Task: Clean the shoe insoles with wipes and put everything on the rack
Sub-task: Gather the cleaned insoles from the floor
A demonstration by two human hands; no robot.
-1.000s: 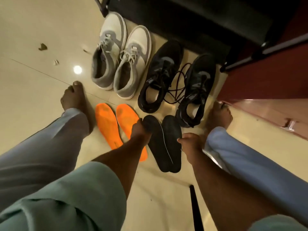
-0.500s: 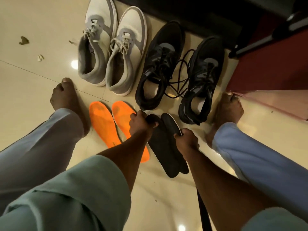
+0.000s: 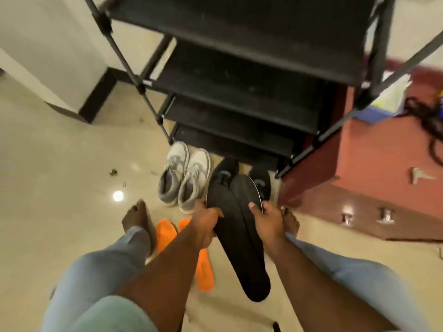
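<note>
Two black insoles are lifted off the floor, side by side. My left hand (image 3: 206, 220) grips the left black insole (image 3: 237, 248) at its edge. My right hand (image 3: 266, 218) grips the right black insole (image 3: 247, 190) near its toe end. Two orange insoles (image 3: 165, 233) lie on the floor below my left arm, partly hidden. A grey-white pair of sneakers (image 3: 184, 179) and a black pair of shoes (image 3: 260, 180) stand in front of the black shoe rack (image 3: 239, 92). No wipes are in view.
My bare feet (image 3: 136, 218) stand on the cream tile floor either side of the insoles. A red-brown cabinet (image 3: 374, 183) sits to the right of the rack, with a plastic tub and dark cords on top. A white wall corner stands at the left.
Both hands took hold of the black insoles and raised them off the floor. My view has risen and tilted up, bringing the rack's shelves into sight.
</note>
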